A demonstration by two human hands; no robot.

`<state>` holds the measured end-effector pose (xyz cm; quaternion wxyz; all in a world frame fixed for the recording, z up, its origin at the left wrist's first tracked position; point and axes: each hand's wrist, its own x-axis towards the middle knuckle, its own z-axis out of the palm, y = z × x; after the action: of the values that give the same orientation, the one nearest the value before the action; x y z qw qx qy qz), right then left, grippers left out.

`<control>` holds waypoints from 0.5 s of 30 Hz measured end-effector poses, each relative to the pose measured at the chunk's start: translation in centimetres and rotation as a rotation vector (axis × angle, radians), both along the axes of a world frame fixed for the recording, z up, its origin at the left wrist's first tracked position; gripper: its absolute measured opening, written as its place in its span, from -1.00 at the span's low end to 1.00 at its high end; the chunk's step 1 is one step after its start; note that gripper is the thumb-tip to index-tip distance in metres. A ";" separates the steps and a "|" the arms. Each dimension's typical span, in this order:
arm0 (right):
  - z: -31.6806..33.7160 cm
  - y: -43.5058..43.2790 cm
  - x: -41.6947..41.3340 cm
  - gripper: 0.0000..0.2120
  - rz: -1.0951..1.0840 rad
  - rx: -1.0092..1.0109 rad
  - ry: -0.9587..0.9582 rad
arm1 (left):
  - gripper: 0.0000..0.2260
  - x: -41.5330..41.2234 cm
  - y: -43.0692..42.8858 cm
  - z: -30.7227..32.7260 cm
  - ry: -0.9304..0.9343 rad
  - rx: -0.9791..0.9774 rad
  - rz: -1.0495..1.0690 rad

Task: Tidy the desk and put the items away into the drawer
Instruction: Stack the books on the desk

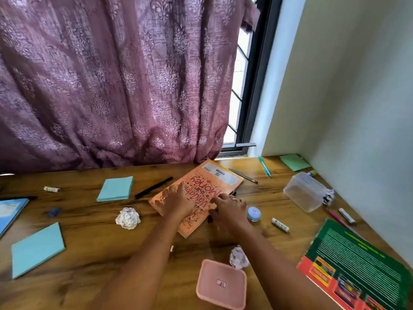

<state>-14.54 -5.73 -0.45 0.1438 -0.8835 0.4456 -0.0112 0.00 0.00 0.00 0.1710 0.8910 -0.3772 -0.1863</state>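
Both hands lie on the orange book [196, 193] at centre frame: left hand [178, 201] flat with fingers spread on the cover, right hand [228, 208] with fingers curled at the book's right edge; whether it grips is unclear. Book lies flat and skewed on the wooden desk [89, 242], directly beneath both palms. Small blue jar [254, 213] just right of the right hand; crumpled paper [127, 218] lower left of the book.

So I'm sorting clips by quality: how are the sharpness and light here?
Head view: daylight enters through the window beside the curtain; both hands and the desk's near edge are motion-blurred; wide-angle bending tilts the right wall.
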 end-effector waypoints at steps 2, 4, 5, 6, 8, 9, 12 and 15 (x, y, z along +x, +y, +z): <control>-0.3 -0.5 1.1 -0.66 0.037 -0.046 0.074 | -0.28 1.7 -0.9 -0.3 0.038 0.095 -0.033; -0.8 -1.1 1.3 -0.69 0.040 -0.064 0.087 | -0.16 3.2 -1.7 -0.5 0.101 0.173 -0.083; -0.8 -1.4 1.6 -0.70 0.035 -0.060 0.073 | -0.11 3.7 -2.1 -0.5 0.101 0.211 -0.125; -1.0 -1.7 1.7 -0.72 0.034 -0.063 0.066 | -0.07 4.0 -2.5 -0.5 0.087 0.246 -0.165; -1.0 -2.2 1.6 -0.73 0.023 -0.081 0.071 | 0.03 4.8 -3.2 -0.9 0.052 0.279 -0.184; -1.1 -2.5 1.6 -0.73 0.014 -0.083 0.077 | 0.07 5.3 -3.6 -1.3 0.041 0.287 -0.187; -1.4 -2.8 1.4 -0.73 -0.011 -0.097 0.076 | 0.12 5.7 -4.5 -1.9 -0.022 0.272 -0.199; -1.2 -2.6 1.5 -0.69 -0.029 -0.097 0.070 | 0.08 6.2 -5.2 -1.6 -0.050 0.239 -0.178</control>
<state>-13.07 -8.35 -1.66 0.0848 -0.8828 0.4621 -0.0038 6.18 -5.17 -1.57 0.0370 0.8724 -0.4339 -0.2219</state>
